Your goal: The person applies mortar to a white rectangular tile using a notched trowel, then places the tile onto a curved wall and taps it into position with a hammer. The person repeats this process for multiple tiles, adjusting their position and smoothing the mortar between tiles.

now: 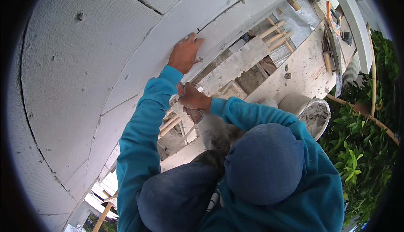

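Observation:
My left hand [184, 54] rests against the pale block wall [97, 42], its fingers spread near a joint between two blocks. The thumb stands apart from the fingers, with greyish stuff at its tip. Just below it, my right hand [194, 96] is wrapped round a narrow, dusty bar-shaped tool [195, 115], reddish at one end. The bar's exact kind is hard to make out, since the fingers cover its middle. It is held close to the wall, above my knee and dusty lower leg.
Planks with gaps between them lie below, with bamboo poles [277, 38] there. At right a white bucket [326, 126] holds grey mortar. On a pale board [305, 59] lie a handsaw [335, 51] with an orange handle and a wooden-handled tool [327, 62]. Green foliage [362, 160] borders the right.

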The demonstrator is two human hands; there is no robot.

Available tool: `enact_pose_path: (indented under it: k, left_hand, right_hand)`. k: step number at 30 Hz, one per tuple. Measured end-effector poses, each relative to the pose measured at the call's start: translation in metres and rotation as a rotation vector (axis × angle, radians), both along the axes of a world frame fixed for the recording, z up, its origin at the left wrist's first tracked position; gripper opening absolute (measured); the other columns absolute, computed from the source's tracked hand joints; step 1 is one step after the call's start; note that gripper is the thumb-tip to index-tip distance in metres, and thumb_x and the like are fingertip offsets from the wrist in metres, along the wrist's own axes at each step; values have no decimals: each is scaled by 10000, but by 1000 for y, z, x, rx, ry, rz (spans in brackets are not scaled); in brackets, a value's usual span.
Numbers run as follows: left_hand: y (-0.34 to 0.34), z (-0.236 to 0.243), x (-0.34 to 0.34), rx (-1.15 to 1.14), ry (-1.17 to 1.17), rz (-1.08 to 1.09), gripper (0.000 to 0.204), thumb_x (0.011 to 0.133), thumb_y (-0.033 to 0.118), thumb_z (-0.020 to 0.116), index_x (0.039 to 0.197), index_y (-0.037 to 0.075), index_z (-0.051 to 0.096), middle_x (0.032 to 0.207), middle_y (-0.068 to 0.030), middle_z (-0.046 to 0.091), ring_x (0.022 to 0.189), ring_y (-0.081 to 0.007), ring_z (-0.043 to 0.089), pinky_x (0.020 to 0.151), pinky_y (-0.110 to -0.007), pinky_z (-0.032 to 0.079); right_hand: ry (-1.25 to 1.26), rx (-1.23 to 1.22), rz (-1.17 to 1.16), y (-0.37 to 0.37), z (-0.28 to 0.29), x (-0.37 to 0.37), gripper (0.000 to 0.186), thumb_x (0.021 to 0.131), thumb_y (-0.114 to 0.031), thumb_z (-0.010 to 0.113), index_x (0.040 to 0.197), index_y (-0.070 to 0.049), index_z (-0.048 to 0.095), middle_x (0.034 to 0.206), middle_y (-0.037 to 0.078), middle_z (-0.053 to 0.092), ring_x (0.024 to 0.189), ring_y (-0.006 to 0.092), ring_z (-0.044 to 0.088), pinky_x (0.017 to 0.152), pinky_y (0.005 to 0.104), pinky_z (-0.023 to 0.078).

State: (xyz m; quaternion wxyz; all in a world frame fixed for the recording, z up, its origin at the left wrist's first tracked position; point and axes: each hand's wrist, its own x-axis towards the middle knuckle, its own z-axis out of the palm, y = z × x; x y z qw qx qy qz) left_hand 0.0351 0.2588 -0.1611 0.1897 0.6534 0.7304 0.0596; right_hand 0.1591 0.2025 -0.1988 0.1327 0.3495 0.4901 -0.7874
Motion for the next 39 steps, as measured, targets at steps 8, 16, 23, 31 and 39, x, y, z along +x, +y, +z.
enact_pose_path:
  k: [8,16,23,31,39]
  left_hand:
    - [-3,-4,-2,23,50,37,655,655,142,810,1236,114,509,1251,-162,489,1079,-396,545,900,-476,458]
    - [7,8,6,-65,87,-7,651,685,176,803,1257,88,505,1289,-205,460,1093,-395,545,915,-465,463]
    - [18,12,1,-52,104,-101,473,796,108,671,1238,33,518,1210,-237,515,1017,-417,565,885,-465,470]
    - [99,58,23,46,73,-174,357,839,108,604,1165,-28,555,1073,-241,584,968,-413,576,848,-469,462]
    - [137,21,67,-107,228,-325,645,856,218,636,1381,-22,348,1384,-217,401,1191,-402,477,974,-442,430]
  right_hand:
    - [65,-180,165,40,-3,8,241,778,-7,578,972,99,482,682,132,570,560,227,613,441,359,484]
    - [167,-180,319,59,11,36,297,721,-157,705,844,83,582,728,134,643,526,199,630,469,306,521]
    - [146,-280,156,96,84,132,527,789,-241,739,1164,3,461,700,40,577,500,106,567,444,257,478]
    - [447,-386,-764,114,94,189,487,884,-156,549,1335,-78,382,674,-12,492,431,64,465,391,206,396]
    - [419,-413,-1395,174,57,143,450,933,-245,429,1349,-83,374,684,-4,392,494,109,426,434,275,428]
